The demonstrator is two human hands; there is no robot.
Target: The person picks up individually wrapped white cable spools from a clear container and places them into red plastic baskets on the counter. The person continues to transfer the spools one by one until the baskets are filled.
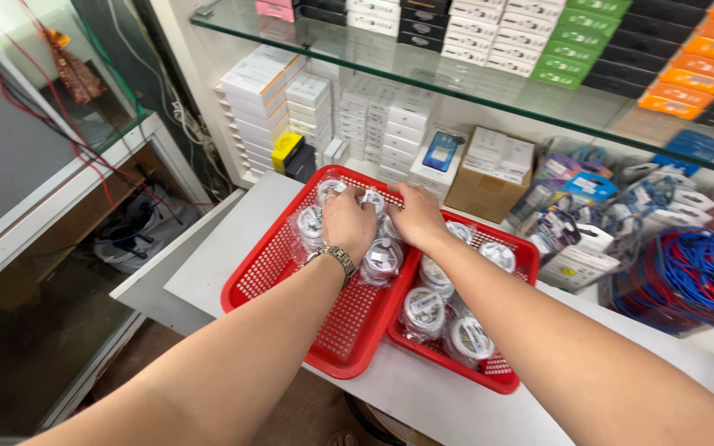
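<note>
Two red perforated plastic trays stand side by side on a white counter: a left tray (278,264) and a right tray (502,376). Both hold several clear bags of coiled white cables (425,307). My left hand (349,221), with a metal watch on its wrist, rests on the bags at the far end of the left tray, fingers curled over one. My right hand (416,216) lies beside it where the trays meet, fingers closed on a cable bag (371,199). What sits under the palms is hidden.
Stacks of small white boxes (390,124) and a cardboard box (489,173) stand behind the trays. Packaged accessories and coils of blue and red cable (687,272) crowd the right. A glass shelf (456,74) with coloured boxes hangs overhead. The counter edge (200,272) drops off at left.
</note>
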